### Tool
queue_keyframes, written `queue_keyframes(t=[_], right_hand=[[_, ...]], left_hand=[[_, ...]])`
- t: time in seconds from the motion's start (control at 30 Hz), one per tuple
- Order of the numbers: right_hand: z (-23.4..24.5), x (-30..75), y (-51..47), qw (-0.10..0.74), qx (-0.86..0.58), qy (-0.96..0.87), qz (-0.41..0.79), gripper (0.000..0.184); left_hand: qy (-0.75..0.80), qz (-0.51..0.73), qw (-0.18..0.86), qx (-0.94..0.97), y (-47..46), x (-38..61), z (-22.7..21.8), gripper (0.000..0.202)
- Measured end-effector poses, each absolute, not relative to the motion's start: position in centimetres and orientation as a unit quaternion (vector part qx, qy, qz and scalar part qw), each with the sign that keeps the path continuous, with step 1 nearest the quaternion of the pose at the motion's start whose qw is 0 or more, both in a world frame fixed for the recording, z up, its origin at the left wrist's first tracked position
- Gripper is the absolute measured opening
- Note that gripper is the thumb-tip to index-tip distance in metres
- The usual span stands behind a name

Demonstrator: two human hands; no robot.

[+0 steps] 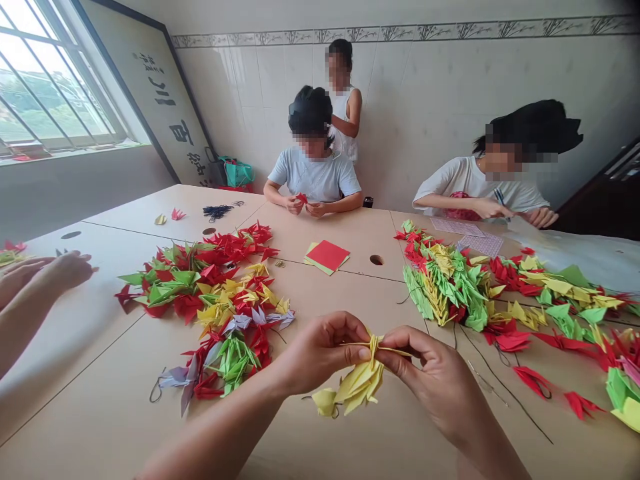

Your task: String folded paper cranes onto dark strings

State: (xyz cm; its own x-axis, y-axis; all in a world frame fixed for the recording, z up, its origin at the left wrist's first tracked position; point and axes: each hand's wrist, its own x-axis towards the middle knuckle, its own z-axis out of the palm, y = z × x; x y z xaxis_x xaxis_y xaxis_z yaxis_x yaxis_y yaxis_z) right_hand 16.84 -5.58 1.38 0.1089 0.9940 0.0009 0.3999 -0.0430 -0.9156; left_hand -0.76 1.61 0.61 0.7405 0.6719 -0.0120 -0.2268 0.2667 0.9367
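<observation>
Above the near part of the table, a bunch of yellow origami cranes [361, 383] hangs together between my hands. My left hand [327, 350] pinches one side of the uppermost yellow crane, near its middle. From the other side, my right hand [425, 367] grips the same crane between thumb and fingers. A small yellow paper piece [325, 403] dangles at the lower left of the bunch, with a bit of dark string by it. My fingertips hide part of the crane's wings.
Strings of red, green and yellow cranes [210, 273] lie left of centre, with more green cranes [467, 290] at right. Square paper sheets [327, 257] are stacked mid-table. Black cords [217, 212] lie farther back. Co-workers sit opposite; another person's hands [65, 273] are at far left.
</observation>
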Motion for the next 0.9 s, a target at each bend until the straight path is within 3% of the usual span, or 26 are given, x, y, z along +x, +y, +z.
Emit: queue_keyframes(t=[0.47,0.9], right_hand=[[2.08,17.05,-5.58,0.414,-0.578,-0.548,0.441,0.028],[1.97,16.96,-5.72,0.415,-0.583,-0.563,0.413,0.032]], left_hand=[[0.253,0.274,0.719,0.587,1.29,-1.0,0.92,0.04],[0.24,0.271,0.722,0.589,1.49,-1.03,0.91,0.04]])
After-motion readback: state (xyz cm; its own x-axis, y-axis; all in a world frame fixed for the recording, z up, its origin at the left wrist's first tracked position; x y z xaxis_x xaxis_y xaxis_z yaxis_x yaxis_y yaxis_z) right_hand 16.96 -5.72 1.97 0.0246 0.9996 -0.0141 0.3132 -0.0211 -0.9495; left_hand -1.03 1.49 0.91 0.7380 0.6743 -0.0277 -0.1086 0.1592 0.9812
